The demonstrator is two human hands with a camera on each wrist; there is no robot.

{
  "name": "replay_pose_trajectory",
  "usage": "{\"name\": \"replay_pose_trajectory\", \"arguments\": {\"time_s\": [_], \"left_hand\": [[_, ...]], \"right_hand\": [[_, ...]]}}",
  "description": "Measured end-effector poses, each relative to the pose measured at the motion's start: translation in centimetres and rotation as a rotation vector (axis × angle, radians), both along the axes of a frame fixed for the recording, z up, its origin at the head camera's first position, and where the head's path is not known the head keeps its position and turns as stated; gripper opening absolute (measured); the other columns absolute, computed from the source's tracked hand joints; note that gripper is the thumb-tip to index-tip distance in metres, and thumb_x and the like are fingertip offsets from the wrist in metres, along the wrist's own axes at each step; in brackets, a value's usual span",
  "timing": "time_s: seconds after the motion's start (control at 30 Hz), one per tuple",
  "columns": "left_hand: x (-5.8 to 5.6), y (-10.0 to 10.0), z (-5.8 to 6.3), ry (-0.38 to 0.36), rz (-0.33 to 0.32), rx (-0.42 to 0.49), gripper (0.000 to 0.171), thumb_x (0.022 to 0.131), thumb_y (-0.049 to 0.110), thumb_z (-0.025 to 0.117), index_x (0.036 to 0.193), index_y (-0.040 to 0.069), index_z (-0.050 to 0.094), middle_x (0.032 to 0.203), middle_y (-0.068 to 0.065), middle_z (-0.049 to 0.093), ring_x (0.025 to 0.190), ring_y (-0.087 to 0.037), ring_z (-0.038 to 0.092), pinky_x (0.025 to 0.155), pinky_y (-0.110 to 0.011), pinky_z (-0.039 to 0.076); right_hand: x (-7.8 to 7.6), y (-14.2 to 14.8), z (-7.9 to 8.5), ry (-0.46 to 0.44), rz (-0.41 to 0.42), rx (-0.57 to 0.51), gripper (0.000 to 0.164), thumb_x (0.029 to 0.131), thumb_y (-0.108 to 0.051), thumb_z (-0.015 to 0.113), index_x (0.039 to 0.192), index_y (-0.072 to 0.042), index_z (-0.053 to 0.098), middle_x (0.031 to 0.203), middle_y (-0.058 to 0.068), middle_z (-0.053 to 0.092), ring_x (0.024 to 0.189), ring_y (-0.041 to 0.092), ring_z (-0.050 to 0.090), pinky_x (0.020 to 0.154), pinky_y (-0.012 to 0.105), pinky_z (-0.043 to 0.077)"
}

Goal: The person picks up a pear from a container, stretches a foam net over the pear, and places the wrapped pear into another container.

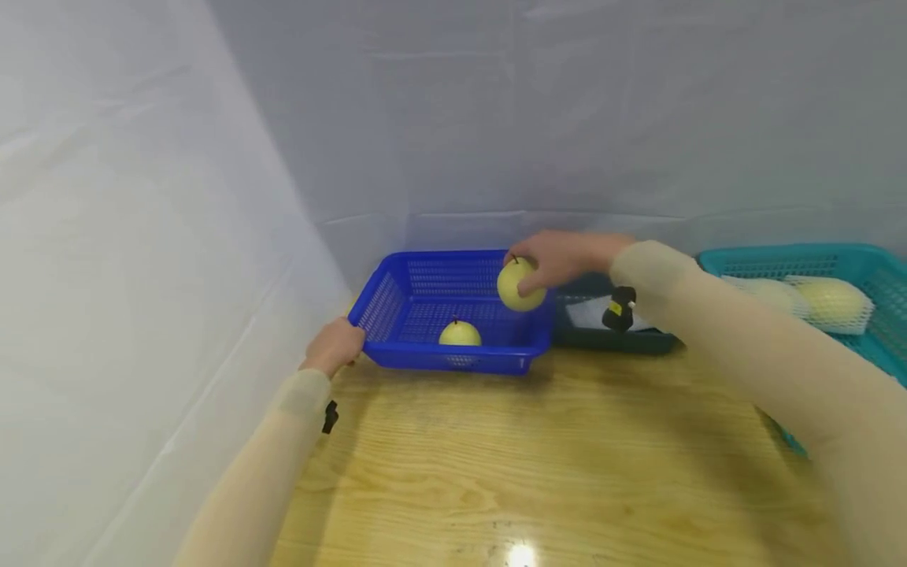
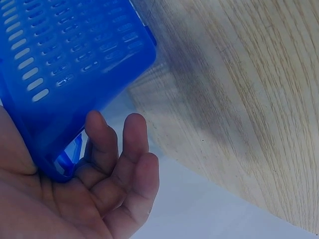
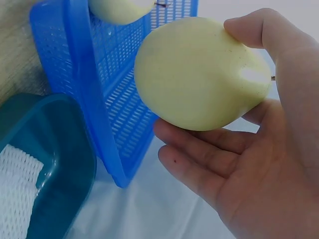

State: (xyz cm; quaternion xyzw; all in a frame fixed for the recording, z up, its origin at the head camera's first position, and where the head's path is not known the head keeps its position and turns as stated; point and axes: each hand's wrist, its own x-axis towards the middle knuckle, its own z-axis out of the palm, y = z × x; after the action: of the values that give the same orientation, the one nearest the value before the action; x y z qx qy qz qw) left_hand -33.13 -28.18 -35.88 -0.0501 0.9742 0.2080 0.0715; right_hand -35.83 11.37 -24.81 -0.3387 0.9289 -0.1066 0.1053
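The left hand grips a blue basket's corner; right of those fingers, one pear lies inside. The right hand grasps another pear above the basket; right of its fingers sits a dark green tray.

No text, brands or numbers were readable; yellow patch on black wrist device was too small.

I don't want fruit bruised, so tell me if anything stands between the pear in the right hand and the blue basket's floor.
Nothing visible stands between the held pear and the bare floor of the blue basket. The other pear lies toward the front, left of the held one.
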Motion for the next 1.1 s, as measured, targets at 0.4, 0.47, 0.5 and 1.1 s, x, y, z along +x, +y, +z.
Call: {"name": "replay_pose_trajectory", "arguments": {"time_s": [0.4,0.47,0.5,1.1], "left_hand": [[-0.4,-0.5,-0.1,-0.014,-0.021,0.021,0.032,0.099,0.023,0.035,0.079,0.008,0.055,0.079,-0.013,0.067,0.074,-0.031,0.068,0.049,-0.028,0.041],[-0.4,-0.5,-0.1,-0.017,-0.020,0.026,0.032,0.099,0.023,0.035,0.080,0.008,0.055,0.079,-0.013,0.066,0.073,-0.030,0.067,0.049,-0.028,0.041],[-0.4,-0.6,0.0,-0.020,-0.020,0.029,0.031,0.099,0.023,0.035,0.080,0.008,0.055,0.080,-0.013,0.066,0.072,-0.030,0.066,0.049,-0.028,0.041],[-0.2,-2.1,0.3,-0.014,-0.026,0.019,0.030,0.096,0.024,0.035,0.080,0.008,0.054,0.089,-0.019,0.069,0.078,-0.033,0.069,0.051,-0.031,0.042]], "right_hand": [[6.5,4.3,0.7,-0.022,0.008,0.028,0.057,0.088,-0.034,0.067,0.142,-0.019,0.054,0.117,0.001,0.065,0.091,0.016,0.060,0.079,0.036,0.052],[7.3,5.1,0.5,-0.031,0.015,0.021,0.056,0.089,-0.032,0.066,0.142,-0.019,0.054,0.115,0.000,0.066,0.089,0.015,0.059,0.078,0.036,0.051],[7.7,5.5,0.4,-0.046,0.017,0.012,0.055,0.090,-0.031,0.066,0.142,-0.019,0.054,0.112,0.000,0.066,0.088,0.015,0.059,0.077,0.036,0.051],[11.5,8.0,-4.8,-0.115,0.063,-0.054,0.051,0.088,-0.031,0.069,0.136,-0.020,0.058,0.108,-0.006,0.065,0.087,0.011,0.058,0.075,0.033,0.049]]}}
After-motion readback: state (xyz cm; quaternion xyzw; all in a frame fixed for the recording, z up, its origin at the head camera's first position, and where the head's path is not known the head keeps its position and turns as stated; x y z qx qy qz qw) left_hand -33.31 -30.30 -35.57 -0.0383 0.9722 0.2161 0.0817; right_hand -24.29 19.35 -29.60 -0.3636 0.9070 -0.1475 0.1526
